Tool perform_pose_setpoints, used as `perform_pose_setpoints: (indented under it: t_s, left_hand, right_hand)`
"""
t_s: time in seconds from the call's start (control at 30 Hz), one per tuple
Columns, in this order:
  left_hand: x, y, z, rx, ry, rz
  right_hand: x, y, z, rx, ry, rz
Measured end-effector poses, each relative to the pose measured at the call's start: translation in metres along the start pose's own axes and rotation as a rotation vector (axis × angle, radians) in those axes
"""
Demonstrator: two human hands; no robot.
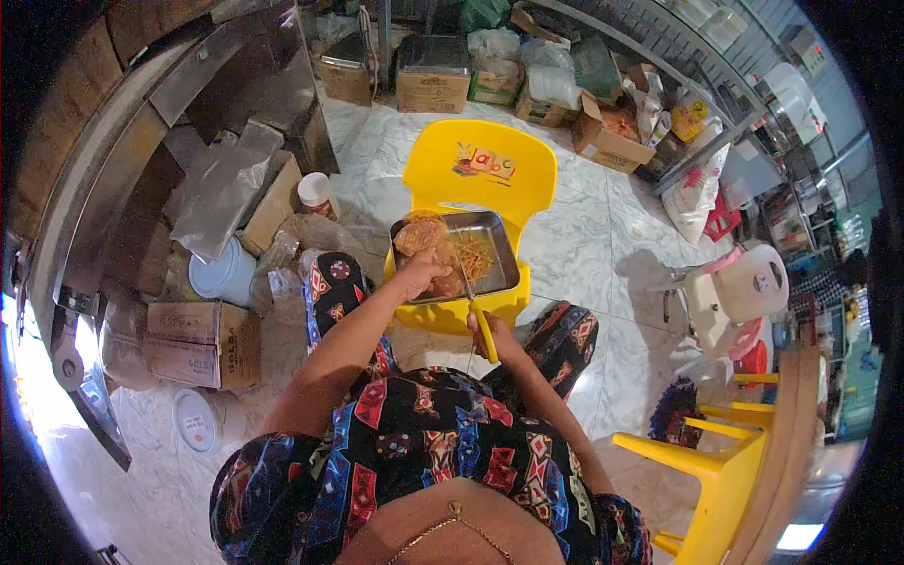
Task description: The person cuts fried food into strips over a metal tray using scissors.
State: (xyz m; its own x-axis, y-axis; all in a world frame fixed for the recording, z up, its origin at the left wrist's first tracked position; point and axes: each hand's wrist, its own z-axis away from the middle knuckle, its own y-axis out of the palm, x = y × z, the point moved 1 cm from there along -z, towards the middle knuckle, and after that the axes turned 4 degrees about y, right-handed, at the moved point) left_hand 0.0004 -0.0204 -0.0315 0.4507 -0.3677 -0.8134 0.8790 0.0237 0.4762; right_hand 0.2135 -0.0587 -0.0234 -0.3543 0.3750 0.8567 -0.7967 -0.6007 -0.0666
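Note:
A metal tray (pixel 503 247) rests on the seat of a small yellow chair (pixel 482 160). Brown-orange slabs of food, perhaps meat (pixel 421 235), lie in its left half, and a pile of thin cut strips (pixel 476 258) lies to their right. My left hand (pixel 428 271) is closed on a reddish-brown piece of this food (pixel 450 282) over the tray's near side. With my right hand (pixel 493 337) I grip yellow-handled scissors (pixel 486 330). Their blades point away from me, beside the held piece; whether they touch it I cannot tell.
Cardboard boxes (pixel 431 92) line the back wall. On the left are a lidded jar (pixel 318 193), a blue-lidded tub (pixel 223 271), a carton (pixel 202 344) and a white bucket (pixel 201 421). A yellow stool (pixel 702 466) and a white and pink child's chair (pixel 730 297) are at right.

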Motion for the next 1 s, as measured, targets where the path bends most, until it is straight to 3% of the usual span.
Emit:
perform_pose_setpoints:
  t_s: [0.23,0.33,0.53,0.7,0.9,1.0]
  left_hand:
    - [0.022,-0.021,-0.022,0.006,0.057,-0.039]
    - [0.001,0.0,-0.001,-0.061,0.03,0.004]
    - [0.006,0.007,0.0,0.136,-0.044,0.062]
    - [0.007,0.009,-0.001,0.103,0.027,0.137]
    - [0.004,0.005,-0.001,0.166,0.027,0.086]
    - [-0.004,0.013,0.008,0.075,0.0,0.06]
  right_hand:
    - [0.009,-0.006,0.003,0.0,0.028,0.066]
    - [0.009,-0.003,0.002,-0.009,0.003,0.051]
    - [0.011,0.003,-0.002,-0.04,0.018,-0.007]
    - [0.014,-0.003,-0.003,-0.088,-0.129,0.17]
    - [0.019,-0.003,0.002,-0.057,0.002,0.092]
    - [0.021,-0.001,0.004,-0.045,-0.051,0.04]
